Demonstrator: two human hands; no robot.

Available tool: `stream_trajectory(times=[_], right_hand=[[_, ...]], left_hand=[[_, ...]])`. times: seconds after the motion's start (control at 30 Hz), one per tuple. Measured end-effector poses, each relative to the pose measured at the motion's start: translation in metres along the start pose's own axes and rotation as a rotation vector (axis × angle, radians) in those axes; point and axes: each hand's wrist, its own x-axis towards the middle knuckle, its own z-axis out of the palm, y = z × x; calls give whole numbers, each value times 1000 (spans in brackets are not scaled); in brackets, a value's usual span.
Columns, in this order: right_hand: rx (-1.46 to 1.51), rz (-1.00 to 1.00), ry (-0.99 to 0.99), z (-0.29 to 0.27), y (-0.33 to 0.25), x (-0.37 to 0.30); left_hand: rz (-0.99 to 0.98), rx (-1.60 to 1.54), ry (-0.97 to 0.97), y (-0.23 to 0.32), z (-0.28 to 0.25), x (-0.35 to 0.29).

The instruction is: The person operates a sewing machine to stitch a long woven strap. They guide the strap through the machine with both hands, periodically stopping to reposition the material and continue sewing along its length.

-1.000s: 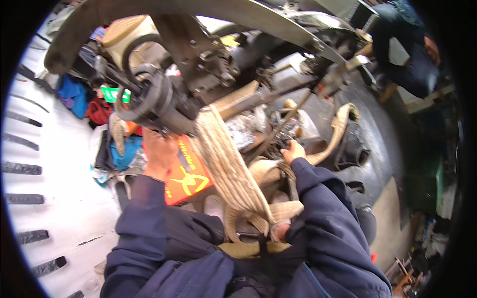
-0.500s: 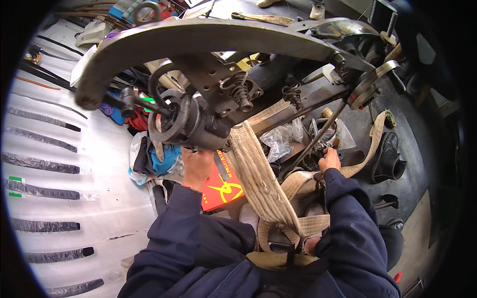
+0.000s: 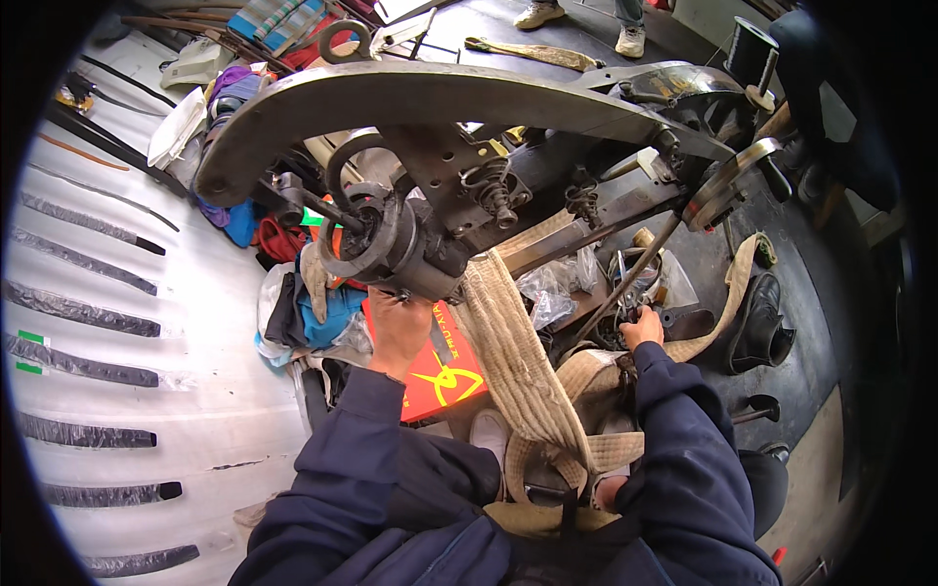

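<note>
A hand-worked metal machine with a long curved arm [image 3: 449, 90] stands before me. My left hand [image 3: 399, 327] is raised against the underside of its dark cylindrical head [image 3: 401, 249], and the fingers are hidden behind that part. Down to the right, my right hand [image 3: 643, 328] reaches into a cluster of small dark parts [image 3: 611, 332]; its fingers are bent, and whatever they hold does not show. A broad beige webbing strap [image 3: 513, 352] hangs from the machine between my forearms and loops near my feet.
A red box [image 3: 445, 376] with yellow marks lies below my left hand. Clear plastic bags [image 3: 549, 293] are left of my right hand, a black shoe [image 3: 760, 322] to its right. Black strips [image 3: 83, 363] line the white surface at left. Another person's shoes [image 3: 631, 41] show at the top.
The view has shifted, so the machine sits slightly lower and farther right in it. My left hand stays against the cylindrical head; my right hand stays among the small parts, its fingers slightly shifted.
</note>
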Motion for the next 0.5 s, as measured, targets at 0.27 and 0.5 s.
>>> stream_trajectory(times=[0.27, 0.5], right_hand=[[681, 20, 448, -43, -35, -40], [1261, -227, -328, -154, -115, -172]], left_hand=[[-103, -366, -13, 13, 1, 8], [-93, -237, -38, 5, -1, 11]])
